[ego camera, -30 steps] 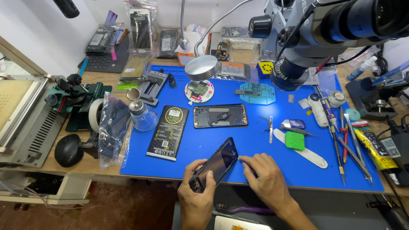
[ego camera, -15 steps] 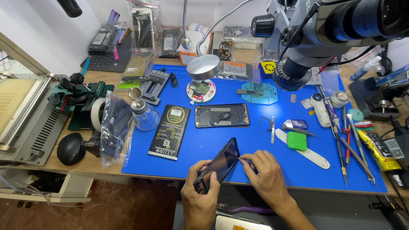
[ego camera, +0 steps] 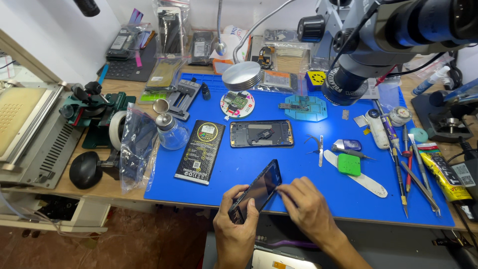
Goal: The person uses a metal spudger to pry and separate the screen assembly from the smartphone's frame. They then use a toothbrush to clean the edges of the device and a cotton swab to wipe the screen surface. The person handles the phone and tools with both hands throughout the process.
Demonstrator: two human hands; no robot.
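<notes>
**A:** Where the blue rubber mat [ego camera: 298,164] covers the bench, what lies on it?

**B:** A flat black battery [ego camera: 200,151] with a yellow-ringed label, and an opened phone frame [ego camera: 262,134] just beside it.

**A:** And the hands?

**B:** Left hand [ego camera: 236,226] grips a glossy dark phone screen [ego camera: 256,197], tilted over the mat's near edge; right hand [ego camera: 307,206] pinches its side.

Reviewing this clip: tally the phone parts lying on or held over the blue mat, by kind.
Phone screen panel, held on edge by left hand and right hand: 1
Open phone body: 1
Black battery: 1
Circuit boards: round holder, light-blue pad: 2
Total: 5
</notes>
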